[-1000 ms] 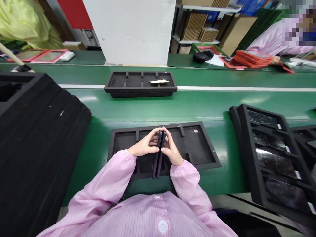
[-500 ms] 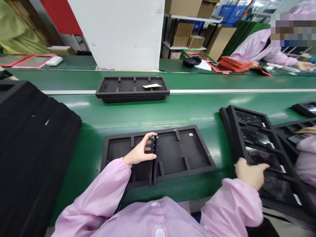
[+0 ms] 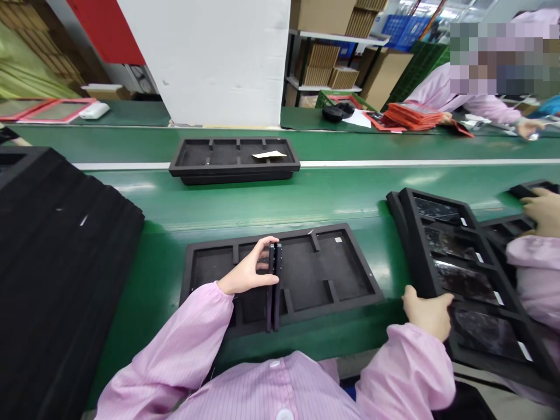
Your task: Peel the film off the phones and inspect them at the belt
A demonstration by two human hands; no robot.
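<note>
My left hand (image 3: 249, 271) is closed around two thin black phone-like slabs (image 3: 274, 291), side by side and standing on edge, thumb on the near part and fingers at the far end. They are held over a black compartment tray (image 3: 306, 271) lying in front of me, with its right-hand compartments bare. My right hand (image 3: 427, 312) hangs by the left edge of another black tray (image 3: 420, 256), thumb and fingers apart, with nothing visible between them. Several glossy dark panels (image 3: 466, 283) with white tabs lie in that tray's slots. Whether my right fingertips touch the tray, I cannot tell.
A tall stack of black trays (image 3: 65, 262) stands at left. More trays (image 3: 236, 169) with a paper slip sit across the green work surface (image 3: 341, 192). A co-worker's hand (image 3: 542, 210) reaches in at right. Orange folders (image 3: 413, 116) lie near another person at the back.
My right hand has shifted left, off the filled tray toward its outer edge. My left hand keeps hold of the slabs in nearly the same place. The co-worker's hand at right has moved farther back.
</note>
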